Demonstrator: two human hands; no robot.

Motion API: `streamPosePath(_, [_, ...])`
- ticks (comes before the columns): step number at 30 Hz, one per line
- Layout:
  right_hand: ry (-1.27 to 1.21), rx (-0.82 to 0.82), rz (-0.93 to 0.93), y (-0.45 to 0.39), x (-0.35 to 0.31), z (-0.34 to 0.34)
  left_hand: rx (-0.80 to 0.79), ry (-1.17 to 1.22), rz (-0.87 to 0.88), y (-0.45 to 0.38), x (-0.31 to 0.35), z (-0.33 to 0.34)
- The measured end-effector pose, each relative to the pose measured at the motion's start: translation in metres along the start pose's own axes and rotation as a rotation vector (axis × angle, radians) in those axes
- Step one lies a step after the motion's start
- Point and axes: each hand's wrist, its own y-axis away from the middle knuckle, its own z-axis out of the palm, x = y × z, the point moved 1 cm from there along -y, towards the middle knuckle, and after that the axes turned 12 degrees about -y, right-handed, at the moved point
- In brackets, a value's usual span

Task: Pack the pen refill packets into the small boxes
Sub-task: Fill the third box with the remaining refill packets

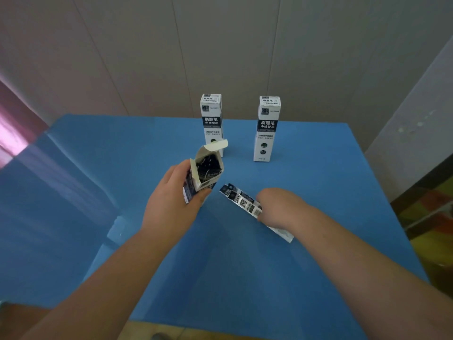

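Refill packet: long flat black-and-white printed pen refill packet (247, 204), lay slantwise on the worktop near the middle, far end pointing toward the open box, near end sticking out past the wrist.
Right hand: right hand (277, 207), palm down over the packet's middle and touching it; fingers hidden beneath, so grip could not be told.
Open box: small white-and-black cardboard box (203, 175) with its top flap folded back, tilted with its mouth up and toward the right hand, held just above the worktop; dark packets visible inside.
Left hand: left hand (171, 202), fingers and thumb wrapped around the lower part of the open box, clamped on it.
Gap: open box and packet's far end near each other, not touching.
Closed boxes: two tall white-and-black cardboard boxes with printed labels, left one (212, 114) directly behind the open box's flap, right one (267, 128) standing apart to its side; both upright, tops shut, near the far edge.
Worktop: smooth blue worktop (318, 241), glare on its left side.
Backdrop: pale panelled wall (220, 45) behind the far edge.
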Motion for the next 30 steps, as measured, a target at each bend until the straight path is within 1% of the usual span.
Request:
streamPosePath(8, [0.067, 0.016, 0.031, -0.002, -0.010, 0.000, 0.002, -0.005, 0.018, 0.001, 0.001, -0.001])
streamPosePath(19, [0.016, -0.109, 0.028, 0.004, 0.002, -0.011, 0.008, -0.008, 0.001, 0.002, 0.001, 0.000])
streamPosePath(21, [-0.058, -0.109, 0.041, 0.006, 0.004, -0.016, 0.006, -0.003, -0.006, 0.001, 0.001, 0.000])
streamPosePath(24, [-0.247, -0.071, 0.037, 0.008, 0.010, -0.028, 0.007, 0.006, -0.019, 0.000, 0.002, -0.001])
streamPosePath(30, [-0.858, -0.026, -0.054, 0.018, 0.021, -0.046, 0.008, 0.018, -0.013, 0.000, 0.003, -0.001])
